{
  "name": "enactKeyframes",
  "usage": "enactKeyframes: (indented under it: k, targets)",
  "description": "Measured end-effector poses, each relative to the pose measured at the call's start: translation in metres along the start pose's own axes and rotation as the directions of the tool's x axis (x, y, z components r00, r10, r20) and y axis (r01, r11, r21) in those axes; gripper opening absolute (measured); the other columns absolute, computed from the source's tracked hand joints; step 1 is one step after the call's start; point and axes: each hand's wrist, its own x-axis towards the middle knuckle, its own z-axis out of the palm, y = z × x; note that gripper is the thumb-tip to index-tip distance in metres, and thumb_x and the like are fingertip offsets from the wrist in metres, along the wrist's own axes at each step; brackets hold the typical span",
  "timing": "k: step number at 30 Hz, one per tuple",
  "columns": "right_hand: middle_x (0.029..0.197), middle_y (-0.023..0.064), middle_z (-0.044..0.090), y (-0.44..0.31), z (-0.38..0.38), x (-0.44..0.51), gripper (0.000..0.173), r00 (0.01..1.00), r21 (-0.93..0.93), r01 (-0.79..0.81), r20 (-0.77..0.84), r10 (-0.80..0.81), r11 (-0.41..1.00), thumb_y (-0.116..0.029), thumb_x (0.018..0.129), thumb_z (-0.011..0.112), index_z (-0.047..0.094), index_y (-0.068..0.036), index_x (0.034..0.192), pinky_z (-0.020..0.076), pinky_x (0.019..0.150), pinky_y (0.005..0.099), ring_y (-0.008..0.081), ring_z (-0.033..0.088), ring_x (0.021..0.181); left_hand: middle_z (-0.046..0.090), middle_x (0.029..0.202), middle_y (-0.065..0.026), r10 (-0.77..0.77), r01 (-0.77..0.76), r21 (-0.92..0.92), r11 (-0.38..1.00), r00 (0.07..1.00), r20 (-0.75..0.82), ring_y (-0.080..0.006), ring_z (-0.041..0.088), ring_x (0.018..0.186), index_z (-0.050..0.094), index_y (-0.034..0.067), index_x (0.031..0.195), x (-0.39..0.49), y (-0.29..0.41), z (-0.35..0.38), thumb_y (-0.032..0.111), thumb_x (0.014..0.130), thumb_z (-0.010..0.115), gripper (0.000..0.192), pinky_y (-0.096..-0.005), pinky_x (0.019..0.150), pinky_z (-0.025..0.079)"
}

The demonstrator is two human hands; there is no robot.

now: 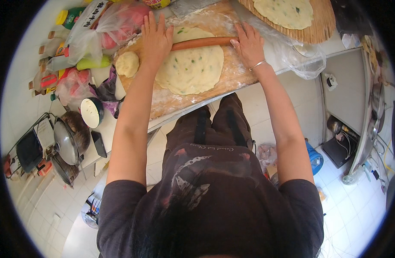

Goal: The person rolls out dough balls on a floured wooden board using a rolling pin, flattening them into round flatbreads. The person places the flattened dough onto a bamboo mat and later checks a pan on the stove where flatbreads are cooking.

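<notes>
A wooden rolling pin [205, 43] lies across the upper part of a flat round of dough [191, 69] flecked with green bits. My left hand [157, 40] lies palm down over the pin's left end, its fingers stretched forward. At the pin's right end, my right hand [249, 43] rests with the thumb against the tip and the fingers spread. Beneath the dough is a floured wooden board [168, 104]. A ball of dough [127, 64] sits at the board's left edge, beside my left forearm.
Another flat dough round [286, 13] lies on a round slatted mat [325, 24] at the upper right. Plastic bags [120, 24], bottles and a green squash [93, 62] crowd the left. Nearer are a bowl [92, 112], a phone [98, 144] and a lidded pan [66, 142].
</notes>
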Motion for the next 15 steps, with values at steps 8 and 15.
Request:
enactKeyframes:
  k: [8,15]
  targets:
    - [0.141,0.0153,0.042,-0.050,-0.038,-0.123,0.063,0.989,0.046,0.017,0.146,-0.023,0.999,-0.022,0.079,0.069,0.045,-0.007,0.135,0.0334,0.101,0.0475,0.0349,0.042,0.125,0.026,0.153,-0.0209,-0.022,0.068,-0.092,0.993,0.904,0.427,-0.0408,0.022,0.141,0.033,0.006,0.146,-0.163,0.047,-0.082,0.031,0.086,0.058,0.070,-0.0555,0.113,0.014]
    - [0.144,0.0162,0.039,-0.036,-0.013,-0.044,0.058,0.993,-0.011,0.093,0.073,-0.092,0.996,-0.032,0.086,0.062,0.045,-0.008,0.135,0.0344,0.100,0.0476,0.0357,0.042,0.125,0.031,0.149,-0.0212,-0.090,0.092,0.001,0.996,0.968,0.232,-0.0414,0.025,0.139,0.035,0.002,0.143,-0.107,0.025,-0.051,0.029,0.087,0.057,0.066,-0.0554,0.112,0.016]
